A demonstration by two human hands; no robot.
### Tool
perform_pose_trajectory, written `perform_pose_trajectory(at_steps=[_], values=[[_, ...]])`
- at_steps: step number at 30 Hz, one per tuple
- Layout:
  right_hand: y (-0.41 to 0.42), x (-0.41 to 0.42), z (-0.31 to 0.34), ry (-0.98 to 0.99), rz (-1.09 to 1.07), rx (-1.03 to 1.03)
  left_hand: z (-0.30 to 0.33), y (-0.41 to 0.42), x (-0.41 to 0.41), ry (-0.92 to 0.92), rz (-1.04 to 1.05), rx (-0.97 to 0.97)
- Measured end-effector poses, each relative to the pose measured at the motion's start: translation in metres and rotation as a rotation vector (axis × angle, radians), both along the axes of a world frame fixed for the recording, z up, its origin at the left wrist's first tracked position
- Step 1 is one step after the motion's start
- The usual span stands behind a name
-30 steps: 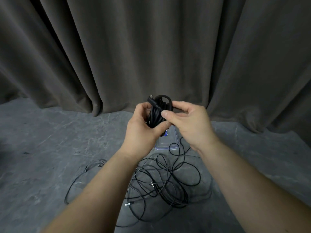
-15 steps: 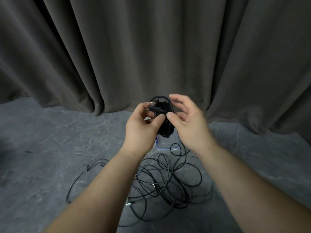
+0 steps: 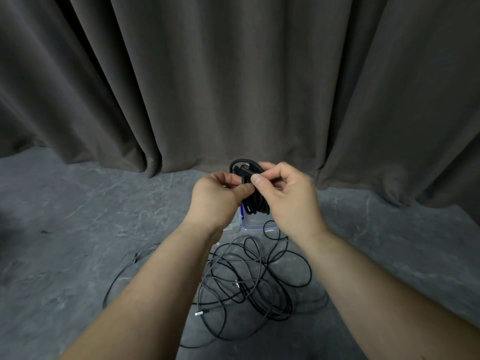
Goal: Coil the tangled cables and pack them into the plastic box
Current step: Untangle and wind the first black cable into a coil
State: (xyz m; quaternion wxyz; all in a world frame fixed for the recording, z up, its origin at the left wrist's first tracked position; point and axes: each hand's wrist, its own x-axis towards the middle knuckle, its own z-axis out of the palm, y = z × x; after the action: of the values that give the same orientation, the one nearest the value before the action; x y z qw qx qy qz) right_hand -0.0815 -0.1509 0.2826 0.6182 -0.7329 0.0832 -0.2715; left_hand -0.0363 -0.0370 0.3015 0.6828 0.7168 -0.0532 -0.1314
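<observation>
- A dark grey curtain (image 3: 233,74) hangs in heavy folds across the whole back of my view, its hem meeting the floor.
- The floor (image 3: 78,216) under me is grey and mottled, with pale veins like stone.
- My two bare forearms reach forward from the bottom corners, and my hands meet in the middle, above the floor and in front of the curtain's hem.
- A tangle of loose cables (image 3: 249,281) lies on the floor below my hands, thin black and grey loops crossing each other, with one long loop straying out to the left.
- My left hand (image 3: 215,201) is curled round the coiled black cable (image 3: 255,203), thumb pressed across the front of the bundle.
- My right hand (image 3: 288,198) is curled too, its thumb and forefinger pinching the cable end near the top of the same coil.
- The coil stands roughly upright between my hands, its rounded top showing above my fingers and its lower loops hanging below them.
- The plastic box (image 3: 249,226) sits on the floor just beyond the tangle, clear with a blue edge, mostly hidden behind my hands and the coil.
- A silver plug (image 3: 199,313) tips one loose cable at the near left edge of the tangle.
</observation>
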Motion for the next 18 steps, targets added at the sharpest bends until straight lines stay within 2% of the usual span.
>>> perform_pose_trajectory(at_steps=[6,12,18], values=[[0.003,0.002,-0.004,0.003,-0.038,-0.041,0.001,0.004,0.005,-0.002,0.056,0.033],[0.002,0.002,-0.003,0.022,-0.124,-0.14,0.005,0.002,0.0,-0.008,0.011,0.043],[-0.002,0.003,0.002,0.027,-0.125,-0.222,0.011,0.001,-0.006,0.089,-0.016,-0.07]])
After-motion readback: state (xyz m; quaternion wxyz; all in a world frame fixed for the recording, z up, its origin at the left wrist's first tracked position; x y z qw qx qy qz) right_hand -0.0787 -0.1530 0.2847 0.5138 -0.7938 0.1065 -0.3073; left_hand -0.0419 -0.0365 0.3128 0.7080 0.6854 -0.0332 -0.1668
